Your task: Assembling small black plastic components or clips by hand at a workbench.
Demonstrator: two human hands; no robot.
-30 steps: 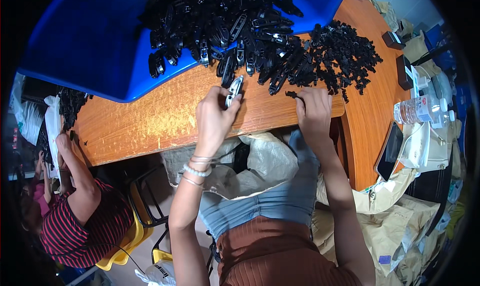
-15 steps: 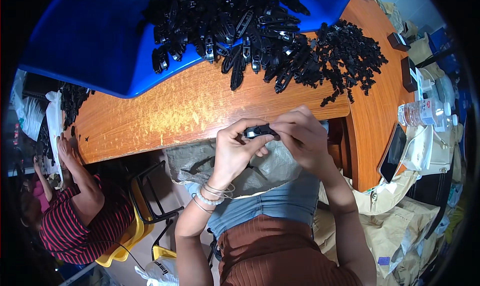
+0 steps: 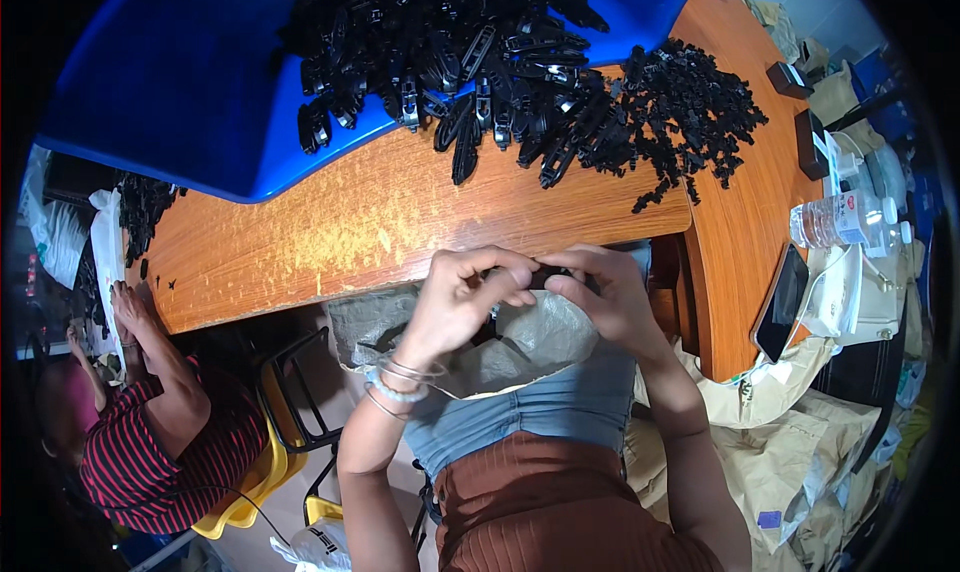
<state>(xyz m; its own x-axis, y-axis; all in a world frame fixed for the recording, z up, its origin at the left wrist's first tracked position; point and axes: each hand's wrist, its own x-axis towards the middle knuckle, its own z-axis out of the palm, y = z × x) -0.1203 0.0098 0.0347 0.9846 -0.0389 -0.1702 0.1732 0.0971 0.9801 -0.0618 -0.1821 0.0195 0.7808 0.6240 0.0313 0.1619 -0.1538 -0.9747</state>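
Far to the left of the hands a second person in a striped red top [image 3: 150, 452] sits on a yellow chair [image 3: 245, 492], one hand [image 3: 125, 302] at a white bag [image 3: 105, 242] by the table's end; up and left of the hands a blue tray [image 3: 180, 82] rests on the wooden table [image 3: 330, 222], black plastic clips [image 3: 450, 42] heaped in it and spilling over its edge just beyond the fingers; the left hand [image 3: 455, 302], bangles at its wrist, and the right hand [image 3: 605, 292] meet fingertip to fingertip just below the table edge, both pinched on a small black piece [image 3: 545, 277] that is mostly hidden between them; directly beneath the hands an open grey bag [image 3: 520, 347] lies on the lap; above and right of the right hand smaller black parts [image 3: 690, 112] lie scattered on the wood; further right a dark phone [image 3: 780, 302] lies flat, and beyond it a clear water bottle [image 3: 835, 222] lies on its side.
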